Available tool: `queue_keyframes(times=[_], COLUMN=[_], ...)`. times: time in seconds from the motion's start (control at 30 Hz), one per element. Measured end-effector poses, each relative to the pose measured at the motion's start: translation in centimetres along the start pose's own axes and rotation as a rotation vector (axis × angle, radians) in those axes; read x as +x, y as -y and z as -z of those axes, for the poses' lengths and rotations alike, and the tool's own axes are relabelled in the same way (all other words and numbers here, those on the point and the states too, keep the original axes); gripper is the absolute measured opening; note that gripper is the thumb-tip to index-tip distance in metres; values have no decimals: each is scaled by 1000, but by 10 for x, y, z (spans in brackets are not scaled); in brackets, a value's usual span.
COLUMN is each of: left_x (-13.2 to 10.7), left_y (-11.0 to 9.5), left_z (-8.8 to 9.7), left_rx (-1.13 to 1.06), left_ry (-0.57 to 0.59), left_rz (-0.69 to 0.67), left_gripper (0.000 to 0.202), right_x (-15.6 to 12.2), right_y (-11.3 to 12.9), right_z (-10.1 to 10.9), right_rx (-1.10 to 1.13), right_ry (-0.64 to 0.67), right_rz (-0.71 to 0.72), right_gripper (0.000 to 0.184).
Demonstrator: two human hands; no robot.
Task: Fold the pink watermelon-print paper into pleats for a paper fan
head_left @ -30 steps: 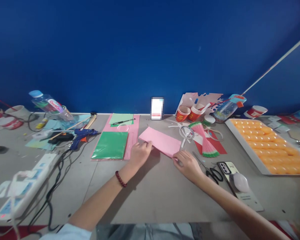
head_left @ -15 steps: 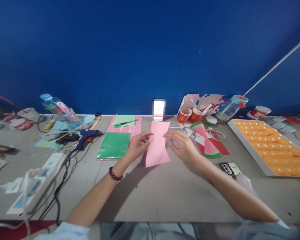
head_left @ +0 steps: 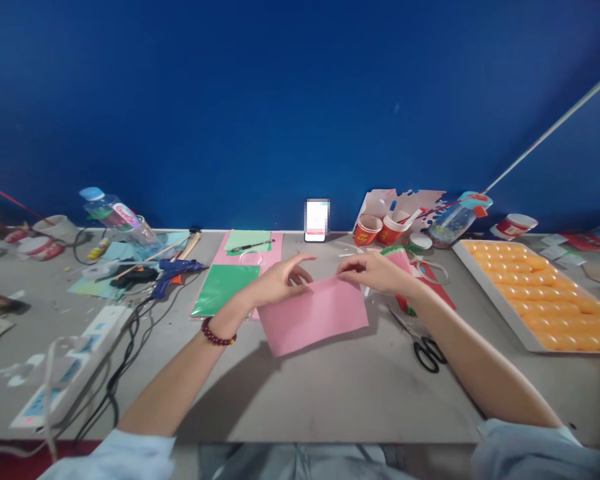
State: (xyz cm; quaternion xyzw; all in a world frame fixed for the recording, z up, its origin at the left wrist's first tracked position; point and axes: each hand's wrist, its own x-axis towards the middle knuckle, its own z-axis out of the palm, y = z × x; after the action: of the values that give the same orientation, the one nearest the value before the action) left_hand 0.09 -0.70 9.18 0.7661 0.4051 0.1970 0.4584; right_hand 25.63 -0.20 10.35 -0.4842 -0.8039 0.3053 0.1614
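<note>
A sheet of pink paper (head_left: 316, 320) hangs in front of me above the table, its long side running left to right. My left hand (head_left: 280, 281) is closed on its upper left edge, with the index finger stretched out above the sheet. Near the middle of the same edge, my right hand (head_left: 373, 272) pinches the paper between thumb and fingers. Black-handled scissors (head_left: 427, 353) lie beside my right forearm. Behind that forearm, a pink and green folded paper fan (head_left: 403, 259) is partly hidden.
Left of the paper lies a green paper pack (head_left: 225, 291), with a blue glue gun (head_left: 173, 277) and a power strip (head_left: 75, 367) farther left. A phone (head_left: 317, 221) leans on the blue wall. Red paper cups (head_left: 367, 231) and a tray of orange balls (head_left: 535, 293) stand right.
The pink paper has turned from upright to lengthwise and come lower and nearer. My hands have shifted to its upper edge. The scissors have come into view; my right arm now covers the other phone.
</note>
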Motion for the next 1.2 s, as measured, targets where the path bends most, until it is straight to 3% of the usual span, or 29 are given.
queue_keyframes(times=[0.17, 0.27, 0.37, 0.5, 0.63, 0.97, 1.2], left_x=[2, 3, 4, 6, 5, -4, -12], left_y=[39, 61, 75, 80, 77, 87, 105], left_z=[2, 1, -1, -6, -16, -40, -55], left_rx=[42, 55, 109, 274, 452, 647, 949], left_ry=[30, -4, -21, -47, -78, -224, -336], left_rz=[149, 196, 134, 95, 61, 43, -155], left_gripper=[21, 22, 22, 21, 33, 29, 24], right_x=[-5, -6, -5, -3, -2, -12, -20], right_y=[-39, -60, -73, -82, -87, -109, -110], right_z=[-14, -25, -37, -49, -60, -91, -102], right_rx=[136, 203, 194, 74, -16, -228, -649], right_ry=[25, 70, 64, -14, -111, -342, -452], right_rz=[-127, -183, -173, -102, -16, 164, 345], right_gripper=[23, 26, 24, 19, 19, 20, 21])
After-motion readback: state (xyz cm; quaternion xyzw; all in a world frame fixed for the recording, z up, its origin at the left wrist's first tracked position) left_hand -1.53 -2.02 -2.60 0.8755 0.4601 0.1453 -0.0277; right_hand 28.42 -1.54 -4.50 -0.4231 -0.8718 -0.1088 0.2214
